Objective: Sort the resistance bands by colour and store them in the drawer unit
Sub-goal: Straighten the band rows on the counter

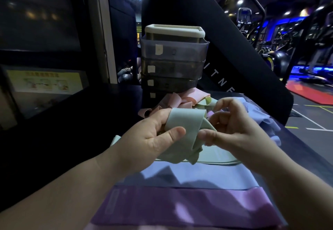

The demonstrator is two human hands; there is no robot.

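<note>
A pale green band (187,121) is held up over the middle of the table, just above the bands that lie flat on it. It is gripped by the left hand (153,139), with the thumb pressed on its front face and the fingers curled behind its folded upper edge. Its right side is pinched by the right hand (234,127) between thumb and bent fingers, and loose folds hang down between the two hands.

Beneath the hands a second green band (216,156) is laid flat across the table. Nearer the front edge a pale blue band (198,175) is spread flat, and nearest the front edge a purple band (180,208) is spread the same way.

Behind the hands a heap of pink bands (191,96) is piled against the foot of the drawer unit (173,58), with a yellow-green band (207,101) just beside it. Toward the right edge a loose heap of light blue bands (266,119) is seen.

The drawer unit is stood at the back of the table (81,114); it has a cream top, and the smoky translucent drawers are stacked and shut. A small white label (159,49) is stuck on each drawer front.

A black panel (234,49) with pale lettering is set behind the unit. Gym machines (306,40) under blue light are seen at the right, and a yellow poster (45,81) at the left.
</note>
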